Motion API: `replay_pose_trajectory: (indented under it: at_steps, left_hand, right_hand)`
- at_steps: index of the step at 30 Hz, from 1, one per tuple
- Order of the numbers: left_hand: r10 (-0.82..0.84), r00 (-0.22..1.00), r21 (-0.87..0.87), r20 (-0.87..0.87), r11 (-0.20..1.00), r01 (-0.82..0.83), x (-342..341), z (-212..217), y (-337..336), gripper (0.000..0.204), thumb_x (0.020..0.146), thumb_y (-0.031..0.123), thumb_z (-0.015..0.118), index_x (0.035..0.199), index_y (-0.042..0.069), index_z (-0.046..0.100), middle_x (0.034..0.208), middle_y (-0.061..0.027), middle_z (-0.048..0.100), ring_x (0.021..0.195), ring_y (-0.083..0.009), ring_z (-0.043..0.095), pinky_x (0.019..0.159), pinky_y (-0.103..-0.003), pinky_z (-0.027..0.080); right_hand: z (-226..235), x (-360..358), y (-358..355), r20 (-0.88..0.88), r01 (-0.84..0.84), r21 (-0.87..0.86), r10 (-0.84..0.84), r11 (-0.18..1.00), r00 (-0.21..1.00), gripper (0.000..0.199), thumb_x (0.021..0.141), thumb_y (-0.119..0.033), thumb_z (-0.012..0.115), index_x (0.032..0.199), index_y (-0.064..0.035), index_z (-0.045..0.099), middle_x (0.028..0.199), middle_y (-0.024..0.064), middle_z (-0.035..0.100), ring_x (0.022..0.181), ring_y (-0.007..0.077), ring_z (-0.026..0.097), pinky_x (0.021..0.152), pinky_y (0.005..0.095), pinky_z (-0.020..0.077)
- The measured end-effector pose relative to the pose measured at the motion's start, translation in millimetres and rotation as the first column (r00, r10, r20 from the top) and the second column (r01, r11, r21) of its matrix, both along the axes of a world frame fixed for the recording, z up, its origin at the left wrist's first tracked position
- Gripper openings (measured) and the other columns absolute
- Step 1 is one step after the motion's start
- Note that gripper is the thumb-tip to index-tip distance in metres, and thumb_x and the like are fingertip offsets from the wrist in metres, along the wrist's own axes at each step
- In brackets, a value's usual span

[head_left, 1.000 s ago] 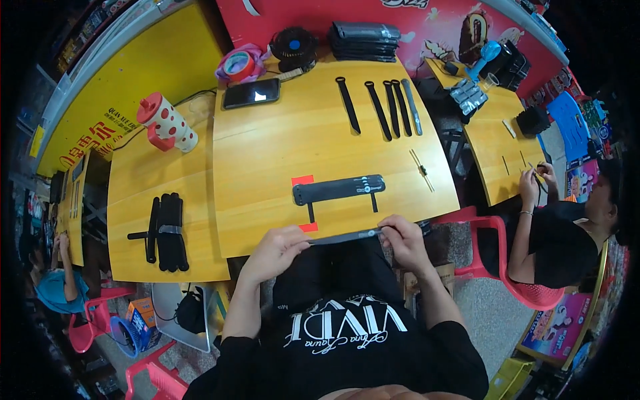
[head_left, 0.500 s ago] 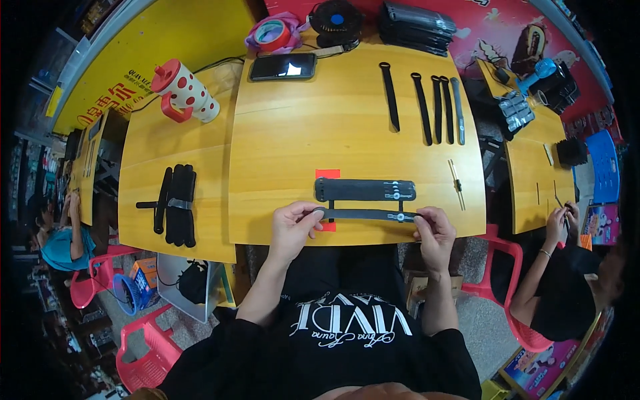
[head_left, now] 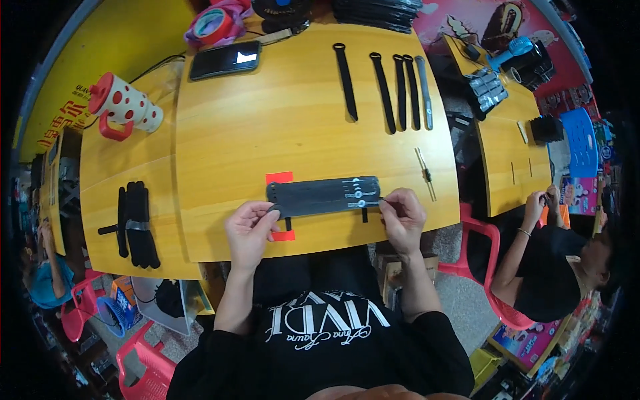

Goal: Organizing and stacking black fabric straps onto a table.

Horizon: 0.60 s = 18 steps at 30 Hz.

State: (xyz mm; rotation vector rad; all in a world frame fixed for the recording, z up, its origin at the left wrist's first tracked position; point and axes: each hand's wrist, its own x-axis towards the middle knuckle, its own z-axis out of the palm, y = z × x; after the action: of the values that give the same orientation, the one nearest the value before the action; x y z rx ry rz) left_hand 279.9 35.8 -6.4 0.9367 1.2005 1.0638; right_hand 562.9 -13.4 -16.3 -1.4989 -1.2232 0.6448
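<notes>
Several dark grey straps (head_left: 310,191) lie side by side across the table's near part, with white printing toward their right end. Along their near edge runs one more strap (head_left: 320,210), its left end pinched by my left hand (head_left: 250,230) and its right end by my right hand (head_left: 404,220). Two black bands, a left one (head_left: 289,225) and a right one (head_left: 365,215), stick out beneath the row. Red tape pieces mark the table, one (head_left: 280,177) beyond the row's left end and another (head_left: 285,236) nearer me.
Loose black straps (head_left: 382,93) lie at the far right, near a thin pointed tool (head_left: 425,173). A phone (head_left: 225,60), a spotted tumbler (head_left: 127,103) and a tied strap bundle (head_left: 138,225) are to the left. Stacked packs (head_left: 377,13) stand at the back. Another person (head_left: 547,267) works at right.
Both hands have brought the held strap up against the near edge of the row, closing the gap. The whole view has shifted, so the table now appears further left.
</notes>
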Motion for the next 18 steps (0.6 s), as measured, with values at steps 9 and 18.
replay_pose_trajectory:
  at_steps: [9,18]
  left_hand:
    - [0.054,0.998,-0.026,-0.029,0.998,-0.055,4,-1,-3,0.015,0.083,-0.006,0.068,0.096,-0.001,0.061,0.076,-0.0047,0.064,0.056,-0.0084,0.06,0.043,-0.018,0.044]
    - [0.067,0.997,-0.028,-0.029,0.997,-0.068,5,-3,-3,0.016,0.083,-0.006,0.068,0.096,-0.001,0.061,0.077,-0.0036,0.062,0.056,-0.0087,0.06,0.043,-0.019,0.046]
  right_hand:
    - [9,-9,7,0.071,0.047,-0.016,-0.046,0.999,0.996,0.015,0.079,0.008,0.066,0.083,-0.0024,0.055,0.071,-0.0035,0.05,0.059,0.0012,0.043,0.051,0.0178,0.033]
    - [5,-6,10,0.119,0.027,-0.031,-0.023,0.999,0.993,0.017,0.079,0.011,0.063,0.086,-0.0017,0.054,0.069,0.0003,0.053,0.053,0.0018,0.047,0.047,0.0183,0.0352]
